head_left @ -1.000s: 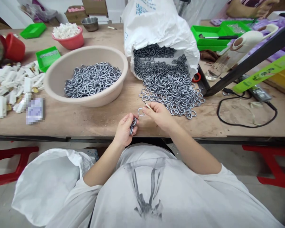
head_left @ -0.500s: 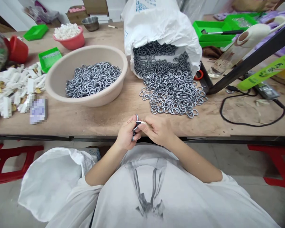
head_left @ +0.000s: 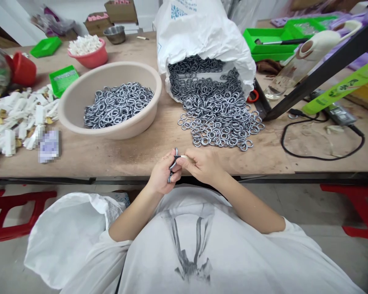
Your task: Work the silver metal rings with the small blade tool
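Note:
My left hand [head_left: 162, 176], fingers closed, holds grey metal rings [head_left: 170, 176] at the front edge of the table. One ring stands up at its fingertips and another shows lower, by the curled fingers. Pinched in my right hand [head_left: 205, 165] is a small tool with a dark flat tip [head_left: 177, 157] and a pale handle, mostly hidden by the fingers. The tip touches or nearly touches the rings; its exact kind is not clear. Beyond my hands, a heap of loose rings [head_left: 223, 118] spills from a white sack [head_left: 202, 36]. More rings [head_left: 119, 104] fill a beige basin [head_left: 110, 131].
White plastic pieces [head_left: 21, 114] lie heaped at the left, near a green tray [head_left: 63, 81]. A red bowl [head_left: 95, 59] and a metal bowl [head_left: 115, 34] stand behind. At right are a slanted black bar [head_left: 319, 69], a bottle [head_left: 290, 75] and a cable [head_left: 283, 143].
The view has shifted slightly, moving the items at the right a little leftward. My hands keep nearly the same pose, with the dark tip still at the rings.

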`<state>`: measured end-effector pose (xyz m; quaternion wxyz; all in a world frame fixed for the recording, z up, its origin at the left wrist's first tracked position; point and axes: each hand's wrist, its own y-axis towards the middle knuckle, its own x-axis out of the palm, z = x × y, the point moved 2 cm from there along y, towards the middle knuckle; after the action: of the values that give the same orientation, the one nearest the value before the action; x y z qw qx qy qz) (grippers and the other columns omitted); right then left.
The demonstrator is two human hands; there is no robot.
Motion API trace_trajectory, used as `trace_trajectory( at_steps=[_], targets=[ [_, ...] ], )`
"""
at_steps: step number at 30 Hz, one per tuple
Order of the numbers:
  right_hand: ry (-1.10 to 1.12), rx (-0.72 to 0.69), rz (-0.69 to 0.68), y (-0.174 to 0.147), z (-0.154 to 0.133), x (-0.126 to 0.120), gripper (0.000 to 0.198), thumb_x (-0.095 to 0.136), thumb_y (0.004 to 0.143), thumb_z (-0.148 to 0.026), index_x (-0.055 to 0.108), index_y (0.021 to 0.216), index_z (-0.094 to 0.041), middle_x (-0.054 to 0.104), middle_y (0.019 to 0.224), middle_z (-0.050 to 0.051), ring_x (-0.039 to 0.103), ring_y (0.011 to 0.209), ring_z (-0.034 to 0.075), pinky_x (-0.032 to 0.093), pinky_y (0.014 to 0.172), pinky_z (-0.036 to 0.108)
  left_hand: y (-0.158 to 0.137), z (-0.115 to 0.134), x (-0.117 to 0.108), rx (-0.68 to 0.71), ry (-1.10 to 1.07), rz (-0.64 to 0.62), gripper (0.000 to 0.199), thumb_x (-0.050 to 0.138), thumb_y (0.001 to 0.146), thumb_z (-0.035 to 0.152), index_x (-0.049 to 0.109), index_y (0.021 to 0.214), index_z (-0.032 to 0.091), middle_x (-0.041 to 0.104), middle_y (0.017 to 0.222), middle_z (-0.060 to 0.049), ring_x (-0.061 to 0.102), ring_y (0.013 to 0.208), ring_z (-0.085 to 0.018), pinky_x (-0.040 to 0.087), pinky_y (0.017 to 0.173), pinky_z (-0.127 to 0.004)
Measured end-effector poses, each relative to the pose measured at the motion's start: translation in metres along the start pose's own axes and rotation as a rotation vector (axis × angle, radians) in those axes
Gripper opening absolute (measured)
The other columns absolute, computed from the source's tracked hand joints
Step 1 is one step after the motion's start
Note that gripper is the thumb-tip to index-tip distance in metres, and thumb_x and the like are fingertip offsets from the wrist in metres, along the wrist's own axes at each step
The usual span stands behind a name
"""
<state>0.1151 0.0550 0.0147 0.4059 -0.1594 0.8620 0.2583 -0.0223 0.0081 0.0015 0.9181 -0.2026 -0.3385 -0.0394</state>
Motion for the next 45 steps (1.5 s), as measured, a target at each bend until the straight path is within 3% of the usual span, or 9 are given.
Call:
trace_trajectory(
  at_steps=[5,10,14,18,23,31,35,40,45],
  targets=[
    [-0.254,0.337,0.01,0.044,0.041,-0.006,0.052,0.036,0.101,-0.058,0.068,0.085,-0.02,0.07,0.079,0.007,0.059,0.071,0.02,0.028,0.061,0.029,-0.007,0.002,0.001,-0.081,0.01,-0.115,0.046,0.079,0.077,0.048,0.049,0.066,0.015,0.04,0.051,0.008,0.031,0.032,0.0,0.023,0.031,-0.012],
    [-0.421,0.252,-0.099,0.095,0.049,0.004,0.042,0.06,0.093,-0.051,0.066,0.122,-0.021,0.071,0.119,0.012,0.067,0.1,0.029,0.042,0.074,0.033,-0.003,0.012,-0.006,-0.02,-0.049,-0.012,0.031,0.08,0.077,0.037,0.059,0.081,0.014,0.045,0.056,0.008,0.034,0.034,0.0,0.024,0.032,-0.012],
    [-0.504,0.194,-0.206,0.118,0.051,0.022,0.037,0.057,0.095,-0.042,0.068,0.12,-0.017,0.069,0.123,0.016,0.067,0.106,0.031,0.045,0.079,0.035,0.001,0.014,-0.013,0.019,-0.06,0.038,0.024,0.074,0.078,0.023,0.063,0.098,0.016,0.049,0.061,0.007,0.035,0.035,-0.001,0.023,0.033,-0.012],
    [-0.456,0.184,-0.181,0.119,0.056,0.021,0.031,0.048,0.098,-0.03,0.071,0.115,-0.017,0.069,0.121,0.016,0.066,0.103,0.029,0.044,0.078,0.035,0.004,0.013,-0.019,-0.02,-0.092,0.103,0.015,0.068,0.083,0.026,0.057,0.083,0.016,0.051,0.064,0.005,0.038,0.037,-0.003,0.024,0.032,-0.013],
    [-0.243,0.149,-0.083,0.094,0.047,0.006,0.031,0.049,0.099,-0.037,0.072,0.109,-0.019,0.071,0.109,0.01,0.065,0.096,0.025,0.043,0.077,0.033,0.014,0.013,-0.017,-0.025,-0.092,0.137,0.028,0.073,0.082,0.034,0.052,0.078,0.016,0.057,0.067,0.004,0.038,0.037,-0.001,0.022,0.032,-0.013],
    [-0.409,0.186,-0.174,0.1,0.05,0.026,0.029,0.054,0.096,-0.03,0.073,0.115,-0.017,0.064,0.124,0.017,0.066,0.097,0.028,0.044,0.075,0.035,0.017,0.01,-0.013,0.042,-0.009,0.124,0.037,0.088,0.066,0.032,0.064,0.085,0.011,0.059,0.066,0.004,0.04,0.038,0.0,0.023,0.034,-0.012],
    [-0.102,0.182,-0.088,0.098,0.046,0.018,0.022,0.055,0.094,-0.028,0.074,0.096,-0.015,0.069,0.105,0.013,0.063,0.088,0.023,0.042,0.072,0.034,0.016,0.012,-0.021,0.079,0.007,0.163,0.04,0.09,0.063,0.029,0.066,0.09,0.011,0.064,0.071,0.002,0.04,0.039,0.0,0.022,0.034,-0.012],
    [0.824,0.227,-0.113,0.051,0.02,0.01,0.034,0.056,0.091,-0.049,0.065,0.081,-0.018,0.064,0.073,0.002,0.057,0.065,0.014,0.045,0.066,0.028,0.02,0.008,-0.013,0.067,0.035,0.087,0.048,0.087,0.066,0.049,0.063,0.087,0.012,0.054,0.066,0.005,0.037,0.039,0.0,0.022,0.034,-0.012],
    [0.999,0.309,-0.009,0.019,0.006,0.025,0.042,0.065,0.08,-0.061,0.062,0.075,-0.02,0.058,0.062,-0.003,0.051,0.054,0.012,0.042,0.055,0.027,0.018,0.002,0.002,0.012,0.078,-0.039,0.052,0.087,0.064,0.052,0.056,0.086,0.017,0.054,0.063,0.005,0.035,0.039,-0.001,0.022,0.034,-0.012]
  ],
)
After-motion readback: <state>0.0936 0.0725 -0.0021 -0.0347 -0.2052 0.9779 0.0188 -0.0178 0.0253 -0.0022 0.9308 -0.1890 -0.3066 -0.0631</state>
